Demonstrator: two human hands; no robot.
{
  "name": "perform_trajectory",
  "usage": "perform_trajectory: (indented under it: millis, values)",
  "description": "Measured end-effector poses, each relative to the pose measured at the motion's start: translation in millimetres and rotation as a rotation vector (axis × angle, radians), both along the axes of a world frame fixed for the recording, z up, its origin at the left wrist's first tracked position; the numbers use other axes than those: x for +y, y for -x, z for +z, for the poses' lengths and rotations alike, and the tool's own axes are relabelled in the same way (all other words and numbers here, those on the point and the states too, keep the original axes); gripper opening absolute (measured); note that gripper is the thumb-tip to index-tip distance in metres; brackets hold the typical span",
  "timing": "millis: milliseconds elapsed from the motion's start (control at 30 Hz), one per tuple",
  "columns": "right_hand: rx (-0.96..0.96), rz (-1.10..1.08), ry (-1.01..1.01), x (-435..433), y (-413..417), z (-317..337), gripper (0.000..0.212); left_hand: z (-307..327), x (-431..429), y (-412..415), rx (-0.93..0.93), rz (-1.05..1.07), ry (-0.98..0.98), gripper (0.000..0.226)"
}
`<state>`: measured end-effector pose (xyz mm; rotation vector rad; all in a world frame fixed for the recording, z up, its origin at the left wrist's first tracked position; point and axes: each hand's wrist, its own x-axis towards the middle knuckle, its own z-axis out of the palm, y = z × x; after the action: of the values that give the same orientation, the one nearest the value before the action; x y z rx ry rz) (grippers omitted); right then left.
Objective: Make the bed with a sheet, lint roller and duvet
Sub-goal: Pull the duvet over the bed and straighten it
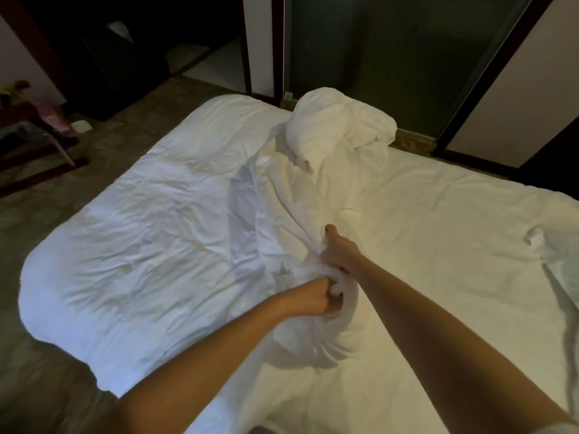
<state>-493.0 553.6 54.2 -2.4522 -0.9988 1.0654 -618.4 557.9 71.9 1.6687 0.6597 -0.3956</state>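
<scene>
Sheet (282, 189) lies bunched across the middle of the bed (125, 230), far end balled up, my left hand (316, 300) and right hand (336, 250) both gripping its near end; spreading, lint-rolling and duvet seem left to do.

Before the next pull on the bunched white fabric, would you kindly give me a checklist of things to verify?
1. Left hand grip on the bunched white fabric: ok, fingers curled round it.
2. Right hand grip on the same bunch: ok, just beyond the left hand.
3. Fabric spread flat: not ok, it runs as a twisted ridge to a rumpled white heap at the far edge.
4. White bed surface smooth: not ok, wrinkled on the left side.
5. Small crumpled white cloth off the bed: not ok, it lies near the right edge.
6. Whether the gripped fabric is sheet or duvet: cannot tell.
</scene>
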Motion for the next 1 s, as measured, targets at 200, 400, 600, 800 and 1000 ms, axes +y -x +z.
perform_trajectory:
  millis: [200,400,600,800,1000]
  values:
    - [0.453,-0.017,-0.192,-80.4,-30.9,27.1,0.03,6.9,31.3,23.4,-0.053,0.351,0.16,0.018]
    - [0.878,0.146,0.003,-212.0,-62.0,44.3,0.047,5.2,28.1,-41.5,-0.026,0.944,0.344,0.1]
    - [0.592,0.141,0.306,-301.2,-96.0,42.4,0.038,-4.7,-78.1,-137.6,-0.061,0.793,0.137,0.042]
    - [0.573,-0.546,-0.276,-280.1,-123.4,41.5,0.051,-29.3,-196.4,-109.6,-0.185,0.102,-0.051,0.022]
    - [0.098,-0.372,0.236,-248.9,-94.5,-13.9,0.098,-14.5,-228.5,-91.5,-0.116,-0.339,0.105,0.033]
